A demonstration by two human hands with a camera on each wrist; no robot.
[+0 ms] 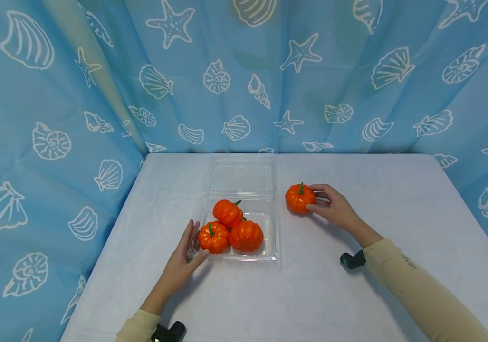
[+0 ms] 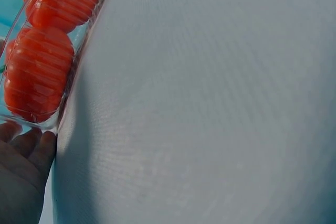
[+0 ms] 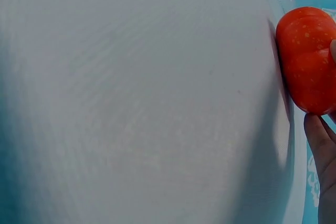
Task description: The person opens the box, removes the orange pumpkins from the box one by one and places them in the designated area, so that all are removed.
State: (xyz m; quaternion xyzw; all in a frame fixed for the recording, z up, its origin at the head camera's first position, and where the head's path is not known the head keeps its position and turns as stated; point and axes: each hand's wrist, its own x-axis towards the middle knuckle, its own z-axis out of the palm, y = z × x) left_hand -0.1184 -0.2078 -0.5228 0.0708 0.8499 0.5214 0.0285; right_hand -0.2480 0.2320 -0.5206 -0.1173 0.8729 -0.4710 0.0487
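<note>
Three small orange pumpkins with green stems, one of them the front-right pumpkin, sit together in a transparent plastic clamshell box whose lid lies folded back. At the box's left side is my left hand, thumb spread toward the front corner; in the left wrist view its fingers touch the box's end wall. Right of the box, my right hand holds another orange pumpkin between thumb and fingers. The right wrist view shows this pumpkin low over the table, contact unclear.
A white cloth covers the table. Blue curtains with white shell and starfish prints hang behind and along the left side. Dark wrist devices, such as the right one, stick out from both sleeves.
</note>
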